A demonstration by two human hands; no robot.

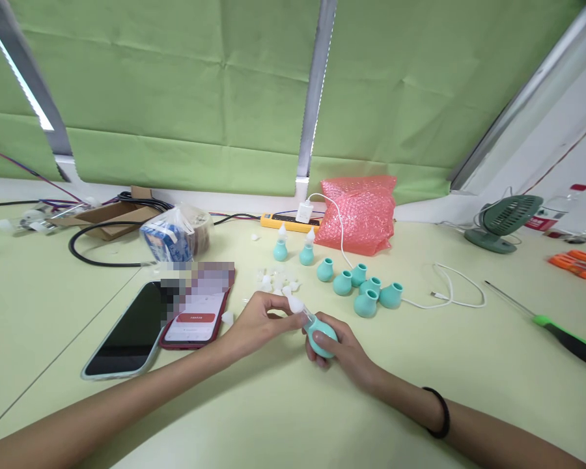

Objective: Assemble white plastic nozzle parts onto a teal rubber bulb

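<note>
My right hand (339, 348) is wrapped round a teal squeeze bulb (323, 339), tilted with its neck up and to the left. At that neck, my left hand (261, 322) pinches a whitish translucent nozzle tip (295, 303); whether it is fully seated I cannot tell. Beyond my hands lie several loose translucent tips (277, 281) in a pile. To their right stand several teal bulbs (342, 283) with open necks. Two bulbs (280, 250) with tips fitted stand upright farther back.
Two phones, one dark-screened (127, 332) and one lit (195, 316), lie at left. Behind are a plastic-wrapped bundle (173, 234), a yellow power strip (273, 222) and a pink bubble-wrap package (356, 215). A white cable (452, 286), screwdriver (551, 329) and green fan (510, 218) are at right.
</note>
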